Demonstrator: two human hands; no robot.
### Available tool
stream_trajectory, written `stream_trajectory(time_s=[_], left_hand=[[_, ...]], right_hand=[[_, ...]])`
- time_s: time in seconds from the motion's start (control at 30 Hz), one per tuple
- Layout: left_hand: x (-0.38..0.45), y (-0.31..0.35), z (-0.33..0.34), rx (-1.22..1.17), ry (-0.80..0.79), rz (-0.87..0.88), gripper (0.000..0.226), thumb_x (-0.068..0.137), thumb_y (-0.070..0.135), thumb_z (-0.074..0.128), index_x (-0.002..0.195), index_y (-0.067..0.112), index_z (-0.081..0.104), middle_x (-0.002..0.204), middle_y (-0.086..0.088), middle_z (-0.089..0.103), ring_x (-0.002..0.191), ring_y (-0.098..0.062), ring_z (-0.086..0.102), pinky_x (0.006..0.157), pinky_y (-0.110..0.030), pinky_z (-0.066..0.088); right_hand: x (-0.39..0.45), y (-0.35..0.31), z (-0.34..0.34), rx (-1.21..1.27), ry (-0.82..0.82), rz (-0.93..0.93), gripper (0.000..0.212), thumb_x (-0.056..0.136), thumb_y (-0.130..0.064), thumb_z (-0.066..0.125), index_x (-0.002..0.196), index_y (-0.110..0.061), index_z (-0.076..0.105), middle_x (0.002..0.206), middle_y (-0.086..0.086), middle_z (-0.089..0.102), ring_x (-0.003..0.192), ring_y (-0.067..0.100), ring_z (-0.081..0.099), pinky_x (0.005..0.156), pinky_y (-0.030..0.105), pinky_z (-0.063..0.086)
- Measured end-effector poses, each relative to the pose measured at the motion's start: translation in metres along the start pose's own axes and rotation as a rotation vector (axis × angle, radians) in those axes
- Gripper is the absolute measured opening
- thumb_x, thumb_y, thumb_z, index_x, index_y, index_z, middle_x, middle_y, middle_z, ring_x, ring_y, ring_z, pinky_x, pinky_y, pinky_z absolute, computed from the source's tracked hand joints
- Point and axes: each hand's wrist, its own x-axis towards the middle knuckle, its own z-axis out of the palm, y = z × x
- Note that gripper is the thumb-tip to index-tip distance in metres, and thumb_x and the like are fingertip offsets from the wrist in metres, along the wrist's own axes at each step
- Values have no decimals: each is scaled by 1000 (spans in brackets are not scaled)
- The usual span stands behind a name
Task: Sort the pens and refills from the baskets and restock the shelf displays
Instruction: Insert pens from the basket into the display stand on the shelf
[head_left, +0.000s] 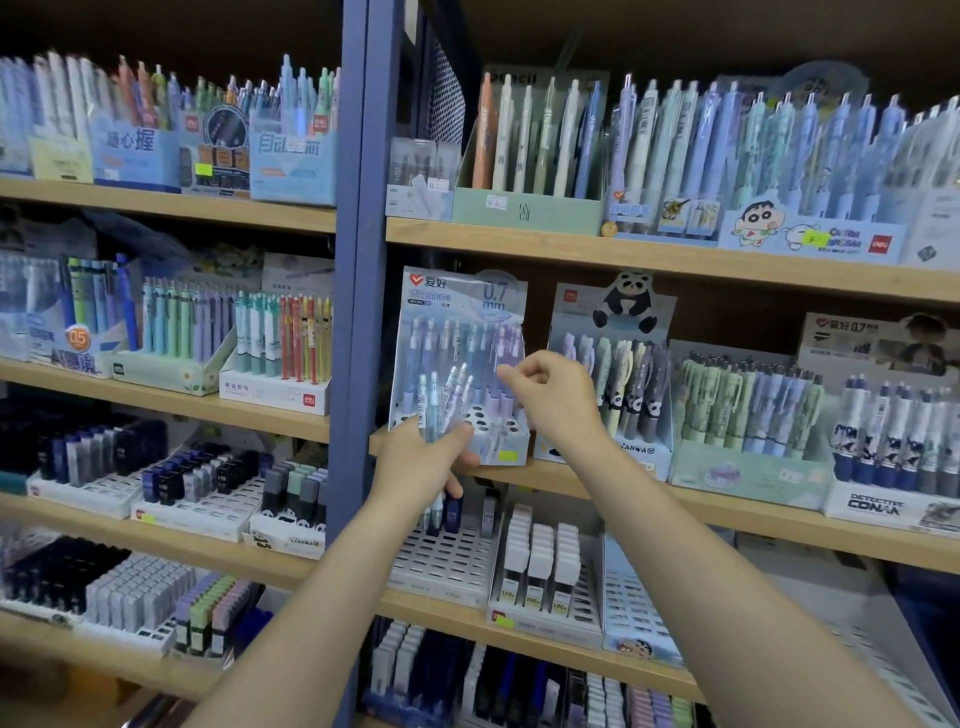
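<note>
Your left hand (423, 462) grips a bunch of clear-wrapped pale blue and lilac mechanical pencils (445, 402), fingers curled round them, right in front of the pale blue 0.7 mm cardboard display box (457, 332) on the wooden shelf (727, 506). Your right hand (550, 395) hovers w/ fingers curled at the box's rear rows; can't tell if it pinches anything. Box approx half full: back rows stocked, front holes empty. Left, I'd judge: slot the bunch in. Baskets not in view.
</note>
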Motion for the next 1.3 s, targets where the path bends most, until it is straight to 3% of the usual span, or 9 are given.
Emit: stream_trajectory(time_s=[0.23,0.37,0.5,0.6,0.7,0.8,0.9,1.0,1.3], left_hand=[[-5,14,11,-64,-201,8,26,99,36,62,108,12,65,77,-2,76,49,-16,58,48,-25,47],[-5,11,10,-223,-291,-59,36,97,34,64,112,0,64,85,-11,75,53,-17,60,48,-26,49],[-11,2,5,-313,-297,-87,32,97,32,64,115,5,67,82,-8,73,49,-15,55,44,-22,42],[-13,-3,2,-358,-253,-91,31,96,33,65,114,8,70,78,-5,70,45,-12,47,44,-22,40],[-14,-3,-2,-355,-207,-76,28,95,34,66,109,11,68,79,-7,72,45,-13,43,46,-25,39],[-12,-4,-8,-274,-134,-49,24,96,35,66,109,14,66,84,-7,77,45,-14,43,48,-27,42],[-7,-7,-16,-128,-5,2,27,98,35,64,106,10,68,80,0,77,42,-12,45,56,-22,47],[-4,-7,-20,-31,66,35,30,100,33,61,98,4,68,64,8,72,37,-8,44,47,-13,43],[-2,-2,-25,-5,46,19,27,100,36,59,104,10,65,74,4,75,42,-11,47,55,-22,43]], right_hand=[[-13,-5,-13,110,-357,103,36,99,-34,60,73,-9,62,56,10,52,44,14,43,44,21,35],[-14,-2,-20,283,-327,165,27,103,-26,52,85,-8,62,66,5,52,50,14,48,46,25,36],[-12,1,-27,611,-234,256,21,104,-19,50,104,-4,65,76,5,54,57,14,55,52,26,47],[-14,5,-27,718,-340,266,19,100,-15,57,111,-1,65,86,10,61,67,17,63,60,25,56],[-18,6,-20,630,-439,214,15,100,-12,58,99,-1,68,85,10,68,73,19,67,68,27,58],[-16,3,-17,572,-353,172,17,100,-14,59,93,-1,68,84,10,70,77,22,69,74,32,59],[-6,1,-18,554,-110,157,17,100,-15,59,96,-2,70,81,9,74,75,22,72,75,33,60],[3,0,-16,485,60,138,15,98,-13,61,99,-1,70,81,8,73,66,20,70,65,27,60],[10,-4,-2,199,137,47,11,94,-14,68,84,-12,69,72,5,71,59,19,70,63,36,62]])
